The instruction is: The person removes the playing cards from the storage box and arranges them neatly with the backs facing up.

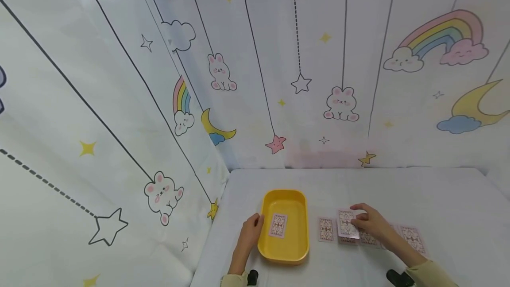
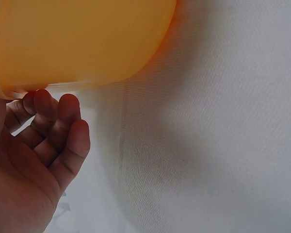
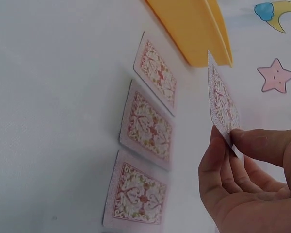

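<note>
My right hand (image 1: 372, 224) pinches a playing card (image 1: 346, 223) by its edge between thumb and fingers, patterned back showing. In the right wrist view that card (image 3: 223, 104) stands tilted, raised above the table. Below and beside it lies a row of face-down playing cards (image 1: 326, 229) with red-and-white backs, part of it hidden by the right hand and forearm. Left of the row is a yellow tray (image 1: 297, 245) with one face-down card (image 1: 278, 225) inside. My left hand (image 1: 252, 230) holds the tray's left side, its curled fingers (image 2: 70, 107) at the rim in the left wrist view.
A white cloth covers the table (image 1: 430, 194). Behind and to the left hang white sheets (image 1: 255, 114) printed with bears, rabbits, stars, clouds and rainbows. The row's rightmost card (image 1: 413, 238) lies beyond the right forearm.
</note>
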Demonstrator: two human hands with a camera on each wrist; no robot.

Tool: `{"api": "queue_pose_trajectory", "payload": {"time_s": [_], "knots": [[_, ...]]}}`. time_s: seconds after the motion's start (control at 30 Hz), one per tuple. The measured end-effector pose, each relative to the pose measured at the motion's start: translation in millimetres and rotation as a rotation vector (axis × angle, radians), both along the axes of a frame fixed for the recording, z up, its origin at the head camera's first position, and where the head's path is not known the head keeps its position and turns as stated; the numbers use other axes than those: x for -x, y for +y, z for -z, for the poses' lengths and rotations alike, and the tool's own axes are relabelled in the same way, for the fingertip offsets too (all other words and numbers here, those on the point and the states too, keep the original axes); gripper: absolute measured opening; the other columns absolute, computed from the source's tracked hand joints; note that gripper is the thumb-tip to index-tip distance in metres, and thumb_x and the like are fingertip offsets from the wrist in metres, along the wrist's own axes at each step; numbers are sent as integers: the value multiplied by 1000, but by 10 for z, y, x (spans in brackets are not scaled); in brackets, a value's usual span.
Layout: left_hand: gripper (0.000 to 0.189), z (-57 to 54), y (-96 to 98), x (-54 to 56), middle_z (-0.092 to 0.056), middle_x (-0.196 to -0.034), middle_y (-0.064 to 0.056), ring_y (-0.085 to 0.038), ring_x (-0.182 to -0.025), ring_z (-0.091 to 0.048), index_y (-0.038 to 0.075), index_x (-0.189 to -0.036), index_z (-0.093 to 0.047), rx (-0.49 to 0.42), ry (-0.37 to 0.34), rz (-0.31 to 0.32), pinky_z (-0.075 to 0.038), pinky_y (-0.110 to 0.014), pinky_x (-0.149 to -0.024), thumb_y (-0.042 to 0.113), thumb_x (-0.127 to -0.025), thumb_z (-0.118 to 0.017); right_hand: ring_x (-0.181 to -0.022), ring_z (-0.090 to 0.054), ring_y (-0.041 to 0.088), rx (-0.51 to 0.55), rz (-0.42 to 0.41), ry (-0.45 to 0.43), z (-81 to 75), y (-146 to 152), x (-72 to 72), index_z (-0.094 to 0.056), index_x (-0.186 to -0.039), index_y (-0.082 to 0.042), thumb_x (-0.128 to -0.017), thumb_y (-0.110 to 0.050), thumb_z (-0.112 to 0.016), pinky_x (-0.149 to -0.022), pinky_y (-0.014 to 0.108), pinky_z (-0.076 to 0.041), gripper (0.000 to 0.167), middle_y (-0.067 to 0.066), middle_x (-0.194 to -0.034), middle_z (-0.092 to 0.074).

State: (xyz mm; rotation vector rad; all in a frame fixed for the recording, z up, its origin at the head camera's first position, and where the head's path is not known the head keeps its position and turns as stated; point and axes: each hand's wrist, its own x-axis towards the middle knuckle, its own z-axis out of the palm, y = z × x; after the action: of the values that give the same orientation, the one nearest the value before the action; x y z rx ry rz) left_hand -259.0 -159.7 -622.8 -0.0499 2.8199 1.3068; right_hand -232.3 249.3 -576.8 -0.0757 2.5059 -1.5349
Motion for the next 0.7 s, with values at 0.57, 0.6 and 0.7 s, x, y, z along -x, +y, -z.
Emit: {"api": "queue_pose_trajectory", "payload": {"time_s": [0.57,0.6,0.7], "knots": [[31,-18,12,-18,-46,-73,3,-11,-66,-46,14,-87,-53,0,-19,-7,-36,-24,-55,38,-106,-48,-87,-66,16,-25,33,31,55,302,-62,-39,-142,8,-98,-7,-61,-75,31,-58,51,18,-104,-69],[32,-15,11,-16,-46,-73,3,-11,-66,-46,14,-87,-53,0,-22,-8,-36,-24,-55,39,-106,-48,-88,-67,16,-24,41,29,63,322,-67,-39,-142,7,-98,-7,-61,-77,32,-58,51,18,-105,-69],[32,-12,12,-12,-47,-73,4,-11,-65,-47,15,-87,-54,-3,-30,-12,-36,-23,-55,40,-106,-47,-89,-67,15,-32,44,36,87,385,-83,-40,-142,7,-99,-9,-61,-77,31,-58,51,18,-106,-69]]}}
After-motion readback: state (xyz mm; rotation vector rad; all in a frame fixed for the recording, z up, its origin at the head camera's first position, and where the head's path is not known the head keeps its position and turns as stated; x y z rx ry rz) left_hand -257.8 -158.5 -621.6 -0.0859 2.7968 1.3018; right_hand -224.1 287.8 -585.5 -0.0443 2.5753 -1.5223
